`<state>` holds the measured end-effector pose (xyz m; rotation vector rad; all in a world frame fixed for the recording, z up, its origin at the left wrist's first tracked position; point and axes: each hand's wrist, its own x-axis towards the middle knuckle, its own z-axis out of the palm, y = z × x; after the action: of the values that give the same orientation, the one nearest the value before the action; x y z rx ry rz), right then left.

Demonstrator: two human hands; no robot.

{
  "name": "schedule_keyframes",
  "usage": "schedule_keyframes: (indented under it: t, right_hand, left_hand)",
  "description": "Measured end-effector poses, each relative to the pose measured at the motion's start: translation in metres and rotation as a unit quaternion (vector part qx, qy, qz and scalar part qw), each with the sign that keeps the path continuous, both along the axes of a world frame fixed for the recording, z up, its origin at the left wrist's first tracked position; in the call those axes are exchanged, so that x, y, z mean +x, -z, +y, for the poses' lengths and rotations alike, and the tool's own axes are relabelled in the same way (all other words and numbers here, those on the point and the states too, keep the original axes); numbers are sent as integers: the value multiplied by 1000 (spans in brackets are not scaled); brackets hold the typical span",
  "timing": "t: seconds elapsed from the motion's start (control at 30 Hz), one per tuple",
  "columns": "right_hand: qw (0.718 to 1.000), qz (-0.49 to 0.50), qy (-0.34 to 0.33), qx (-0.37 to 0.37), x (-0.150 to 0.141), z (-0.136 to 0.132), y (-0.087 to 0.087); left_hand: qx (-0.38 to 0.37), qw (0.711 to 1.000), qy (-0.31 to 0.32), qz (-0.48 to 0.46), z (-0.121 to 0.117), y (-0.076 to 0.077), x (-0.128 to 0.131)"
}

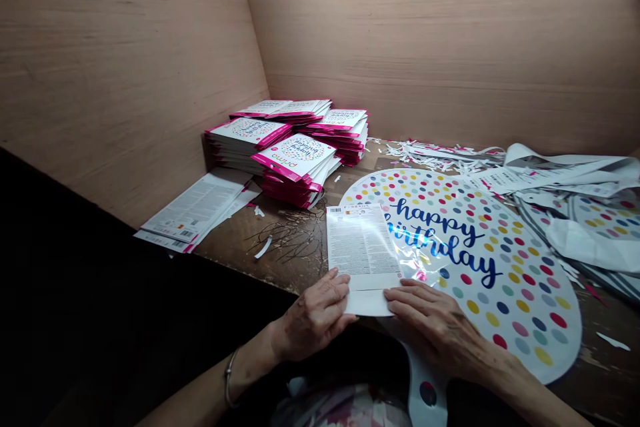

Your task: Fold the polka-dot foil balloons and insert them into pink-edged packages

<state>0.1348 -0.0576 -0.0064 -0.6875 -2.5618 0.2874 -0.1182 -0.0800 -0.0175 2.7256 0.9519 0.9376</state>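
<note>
A white printed card packet (364, 250) lies in front of me, its text side up, with a barcode at the top left and a blank strip along the near end. My left hand (315, 310) holds its lower left edge with curled fingers. On the lower right edge, the fingers of my right hand (435, 320) grip the same packet. Under and beside it is a flat foil balloon (505, 293) with coloured dots and "happy birthday" lettering. The balloon's tail (425, 373) hangs toward my lap, below my right wrist.
Several stacks of pink-edged packets (300, 157) stand in the back left corner. Loose printed cards (193, 210) lie at the left table edge. Dark thin strands (295, 237), paper scraps (425, 152) and film strips (560, 177) cover parts of the table. Wooden panels (425, 47) enclose the back and left.
</note>
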Motion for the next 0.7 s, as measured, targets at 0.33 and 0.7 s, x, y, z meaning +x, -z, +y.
schedule_keyframes:
  t: [0.33,0.7]
  right_hand:
    - [959,-121,254,45,-42,18,10]
    - [971,23,30,236,-24,-18,5]
  left_hand:
    - [29,979,-200,31,6,10,17]
    - [136,986,-54,85,-23,-20,4]
